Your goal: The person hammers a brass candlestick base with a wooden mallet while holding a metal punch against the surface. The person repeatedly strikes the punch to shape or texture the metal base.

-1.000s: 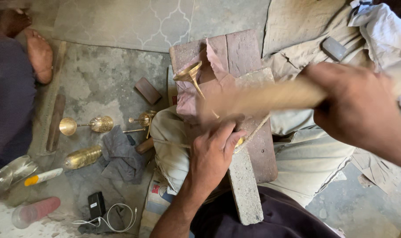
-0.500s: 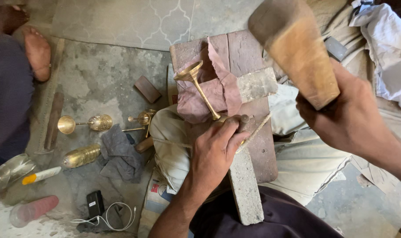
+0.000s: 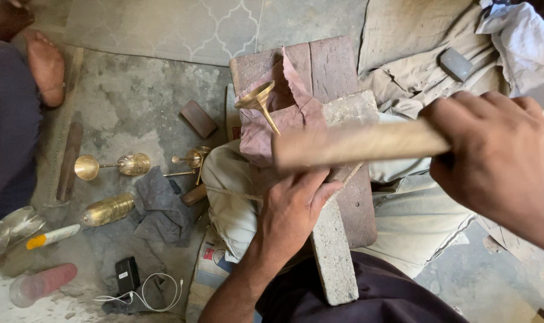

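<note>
Item: wooden mallet, gripped shut in the right hand. Half a second before it stood raised; it had swung down level across the wooden block. Left hand closed on the brass stemmed piece, whose cup lay on the reddish cloth near the block's left edge. Stem's lower end hidden behind the mallet; contact could not be told.

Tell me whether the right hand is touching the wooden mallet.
Touching. The head view shows the right hand with its fingers wrapped around the wooden mallet, no gap between them, above the brass funnel piece.
</note>
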